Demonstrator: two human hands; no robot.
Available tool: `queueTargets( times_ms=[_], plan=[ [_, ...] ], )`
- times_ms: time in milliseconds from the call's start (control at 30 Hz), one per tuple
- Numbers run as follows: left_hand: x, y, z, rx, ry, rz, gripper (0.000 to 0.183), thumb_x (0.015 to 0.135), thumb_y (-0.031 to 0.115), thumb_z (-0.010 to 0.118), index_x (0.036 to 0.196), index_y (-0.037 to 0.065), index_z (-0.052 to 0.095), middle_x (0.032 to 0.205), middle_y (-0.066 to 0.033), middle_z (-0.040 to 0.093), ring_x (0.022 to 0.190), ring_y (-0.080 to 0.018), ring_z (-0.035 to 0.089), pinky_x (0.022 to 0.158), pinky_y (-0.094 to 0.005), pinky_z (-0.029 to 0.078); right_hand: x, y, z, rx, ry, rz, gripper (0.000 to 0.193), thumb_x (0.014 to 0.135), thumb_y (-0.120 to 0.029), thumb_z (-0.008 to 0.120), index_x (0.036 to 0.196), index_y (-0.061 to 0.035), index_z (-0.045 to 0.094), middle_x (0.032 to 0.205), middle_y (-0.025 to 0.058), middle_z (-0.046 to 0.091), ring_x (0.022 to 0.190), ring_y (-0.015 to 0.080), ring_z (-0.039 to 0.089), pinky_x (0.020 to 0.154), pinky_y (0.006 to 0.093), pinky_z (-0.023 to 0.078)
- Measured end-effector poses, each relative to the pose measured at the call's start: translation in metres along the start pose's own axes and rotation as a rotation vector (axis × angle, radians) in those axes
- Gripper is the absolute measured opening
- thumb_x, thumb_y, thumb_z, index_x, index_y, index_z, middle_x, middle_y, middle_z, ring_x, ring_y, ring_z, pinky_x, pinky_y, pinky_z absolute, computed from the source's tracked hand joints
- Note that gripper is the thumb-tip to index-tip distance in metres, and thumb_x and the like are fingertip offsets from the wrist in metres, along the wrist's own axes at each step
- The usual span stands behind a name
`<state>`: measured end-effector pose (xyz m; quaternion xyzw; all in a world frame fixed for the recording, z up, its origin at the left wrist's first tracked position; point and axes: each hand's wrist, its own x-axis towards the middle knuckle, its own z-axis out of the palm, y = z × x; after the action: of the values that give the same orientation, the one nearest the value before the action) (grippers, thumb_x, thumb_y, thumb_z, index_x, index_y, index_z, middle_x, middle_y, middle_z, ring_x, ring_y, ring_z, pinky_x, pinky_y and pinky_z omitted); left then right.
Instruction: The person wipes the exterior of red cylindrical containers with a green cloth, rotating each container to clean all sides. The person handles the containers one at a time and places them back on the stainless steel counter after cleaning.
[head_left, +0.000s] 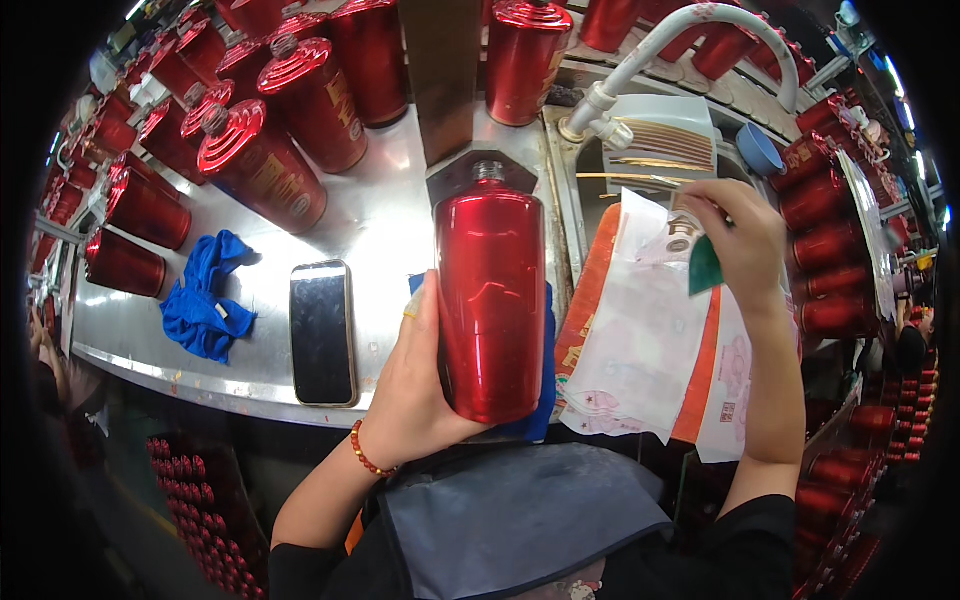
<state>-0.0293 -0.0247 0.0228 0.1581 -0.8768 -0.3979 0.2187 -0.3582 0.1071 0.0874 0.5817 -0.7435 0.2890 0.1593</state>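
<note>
My left hand [412,395] is wrapped round the lower left side of a glossy red bottle [490,310]. The bottle stands nearly upright at the bench's front edge, its threaded neck bare. On the right, my right hand [745,235] is closed, with a flat green scraper [705,266] sticking out below its fingers. Beside its fingertips is a small clear decal [683,236] with gold marks; I cannot tell whether they pinch it. Beneath lie white decal sheets [640,330] over orange-red printed paper [597,275]. A blue cloth [547,370] shows behind the bottle.
Several red bottles [265,170] crowd the metal bench [385,200] at the back left. A phone [323,335] and a crumpled blue cloth [210,300] lie left. A white curved tap [600,105] rises over the sink at right, near a blue bowl [760,150].
</note>
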Motion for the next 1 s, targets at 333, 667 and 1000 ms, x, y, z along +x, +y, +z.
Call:
queueTargets(
  times_ms=[333, 667, 1000],
  plan=[
    [0.001, 0.013, -0.009, 0.069, -0.023, -0.078, 0.129, 0.070, 0.032, 0.092, 0.157, -0.011, 0.007, 0.147, -0.0342, 0.041, 0.132, -0.0472, 0.048, 0.110, -0.0474, 0.041, 0.027, -0.116, -0.069, 0.749, -0.419, -0.212, 0.014, 0.071, 0.010, 0.068, 0.080, -0.0003, 0.072, 0.065, 0.0063, 0.069, 0.052, 0.0153, 0.060, 0.056, 0.0280, 0.042],
    [0.001, 0.005, -0.024, -0.952, -0.089, -0.249, 0.157, 0.056, 0.062, 0.094, 0.160, -0.006, -0.001, 0.164, -0.0315, 0.017, 0.154, -0.0384, 0.019, 0.125, -0.0444, 0.020, 0.037, -0.112, 0.019, 1.011, -0.512, 0.265, 0.010, 0.090, -0.002, 0.071, 0.098, 0.0042, 0.073, 0.087, 0.0076, 0.075, 0.076, 0.0096, 0.070, 0.068, 0.0225, 0.054],
    [0.002, 0.003, 0.003, -0.443, 0.081, -0.246, 0.105, 0.087, 0.025, 0.082, 0.158, -0.011, 0.013, 0.154, -0.0282, 0.036, 0.145, -0.0356, 0.038, 0.119, -0.0418, 0.031, 0.029, -0.106, 0.049, 0.898, -0.395, 0.224, 0.011, 0.086, 0.002, 0.075, 0.097, 0.0005, 0.074, 0.091, 0.0022, 0.065, 0.080, 0.0065, 0.061, 0.070, 0.0216, 0.047]
  ],
)
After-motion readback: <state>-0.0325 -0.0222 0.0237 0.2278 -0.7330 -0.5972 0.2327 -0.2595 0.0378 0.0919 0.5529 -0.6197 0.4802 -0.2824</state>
